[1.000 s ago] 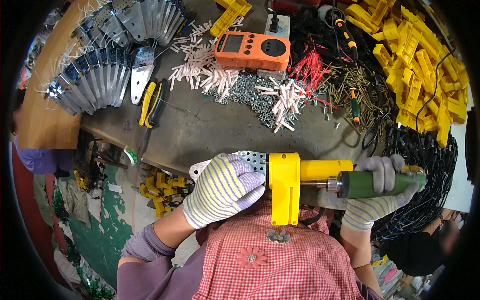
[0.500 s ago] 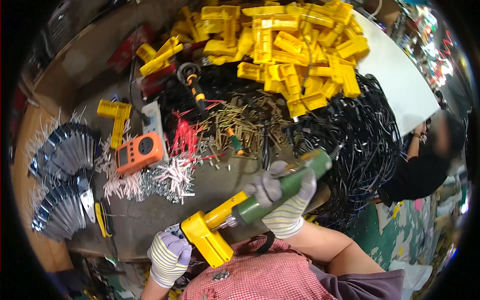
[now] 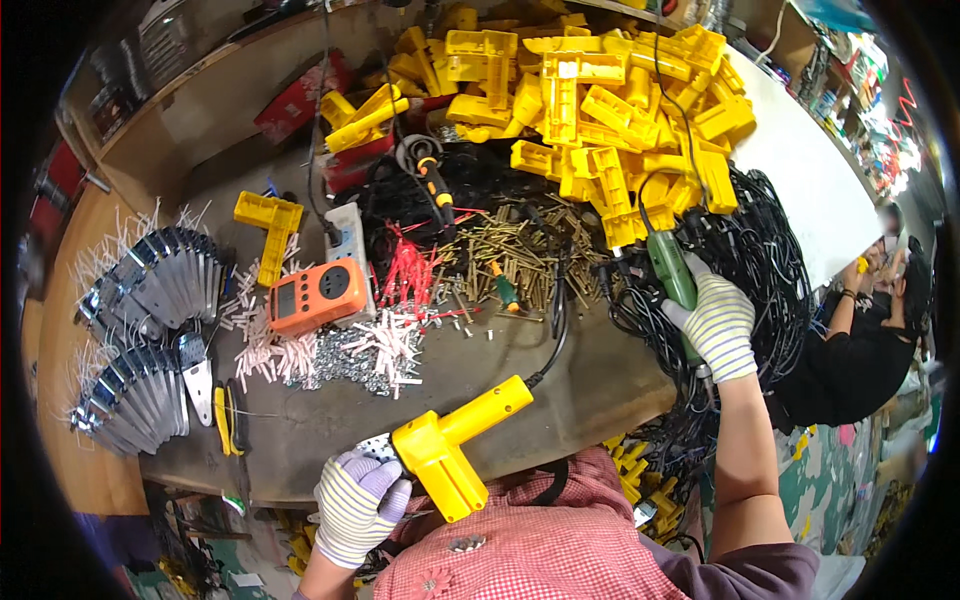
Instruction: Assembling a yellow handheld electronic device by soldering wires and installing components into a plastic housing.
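My left hand [image 3: 360,505], in a striped glove, is closed on the metal end of a yellow pistol-shaped tool [image 3: 440,465]. A black cord [image 3: 556,350] runs from the tool's handle up to the table. Off to the right, my right hand [image 3: 722,318], gloved alike, grips a green electric screwdriver [image 3: 672,268], thumb on one side and fingers on the other. The screwdriver stands nearly upright, bit end down, over a heap of black cables [image 3: 765,240]. A cord leads up from its top.
Yellow housings [image 3: 590,100] are piled at the back. Brass-coloured screws [image 3: 510,250], an orange meter [image 3: 318,296], pink sleeves [image 3: 275,350] and small nuts lie mid-table. Fanned metal blades [image 3: 175,280] and yellow-handled pliers [image 3: 224,420] are at left. Another person [image 3: 855,365] sits at far right.
My right hand has carried the screwdriver away from the yellow tool, up and to the right, turning it upright. My left hand still holds the tool, whose handle and cord now show.
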Motion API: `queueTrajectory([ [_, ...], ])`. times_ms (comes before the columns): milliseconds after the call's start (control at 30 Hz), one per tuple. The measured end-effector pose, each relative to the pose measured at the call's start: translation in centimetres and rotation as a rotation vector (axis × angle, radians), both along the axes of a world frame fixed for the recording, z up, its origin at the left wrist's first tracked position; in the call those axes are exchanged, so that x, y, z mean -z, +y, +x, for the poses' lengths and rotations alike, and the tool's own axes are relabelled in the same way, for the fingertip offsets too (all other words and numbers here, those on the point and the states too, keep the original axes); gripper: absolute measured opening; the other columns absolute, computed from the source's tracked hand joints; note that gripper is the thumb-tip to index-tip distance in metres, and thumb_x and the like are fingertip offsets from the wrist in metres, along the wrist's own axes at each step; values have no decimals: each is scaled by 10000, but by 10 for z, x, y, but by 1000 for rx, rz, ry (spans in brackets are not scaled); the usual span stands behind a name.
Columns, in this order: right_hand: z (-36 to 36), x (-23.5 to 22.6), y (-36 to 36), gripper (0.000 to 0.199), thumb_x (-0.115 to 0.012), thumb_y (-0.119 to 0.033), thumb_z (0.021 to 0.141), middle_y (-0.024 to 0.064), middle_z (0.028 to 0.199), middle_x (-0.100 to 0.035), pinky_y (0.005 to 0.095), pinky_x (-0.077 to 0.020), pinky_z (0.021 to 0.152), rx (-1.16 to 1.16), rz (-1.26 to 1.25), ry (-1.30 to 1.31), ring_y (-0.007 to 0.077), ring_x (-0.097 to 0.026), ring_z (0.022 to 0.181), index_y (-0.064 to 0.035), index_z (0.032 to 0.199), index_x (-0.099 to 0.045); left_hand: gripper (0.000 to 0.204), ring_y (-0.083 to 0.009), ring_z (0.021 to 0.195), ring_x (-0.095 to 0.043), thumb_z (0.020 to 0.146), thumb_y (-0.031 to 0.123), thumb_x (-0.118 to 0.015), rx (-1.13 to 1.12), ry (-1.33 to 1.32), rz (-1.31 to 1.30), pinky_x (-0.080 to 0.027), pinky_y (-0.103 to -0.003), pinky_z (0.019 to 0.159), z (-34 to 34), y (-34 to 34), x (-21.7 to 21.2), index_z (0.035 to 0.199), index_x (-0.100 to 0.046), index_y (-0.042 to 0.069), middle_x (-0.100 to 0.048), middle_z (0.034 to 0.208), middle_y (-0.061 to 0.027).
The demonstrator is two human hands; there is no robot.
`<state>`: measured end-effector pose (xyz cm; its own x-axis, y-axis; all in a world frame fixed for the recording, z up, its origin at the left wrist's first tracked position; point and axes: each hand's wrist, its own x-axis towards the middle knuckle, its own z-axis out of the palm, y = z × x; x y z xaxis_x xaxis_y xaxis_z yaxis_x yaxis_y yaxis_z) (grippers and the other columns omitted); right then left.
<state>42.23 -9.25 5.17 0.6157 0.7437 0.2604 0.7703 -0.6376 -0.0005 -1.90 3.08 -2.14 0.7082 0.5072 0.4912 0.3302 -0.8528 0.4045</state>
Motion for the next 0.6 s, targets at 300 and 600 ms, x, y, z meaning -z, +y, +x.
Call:
queueTrajectory([
  [300,-42,31,151,225,-706,-148,821,132,859,-680,437,-528,837,-501,360,-125,328,-659,894,-108,1018,-606,809,-382,1135,-507,641,453,-802,-155,349,-94,-395,-507,990,-20,0,-6,1303,-567,52,-531,1271,-162],
  [600,-47,34,200,256,-655,-84,859,129,831,-677,430,-534,739,-452,686,76,346,-674,797,-123,1108,-611,409,-305,645,-626,815,352,-762,-531,205,164,-485,-421,639,-50,0,-13,1106,-690,75,-643,707,-97],
])
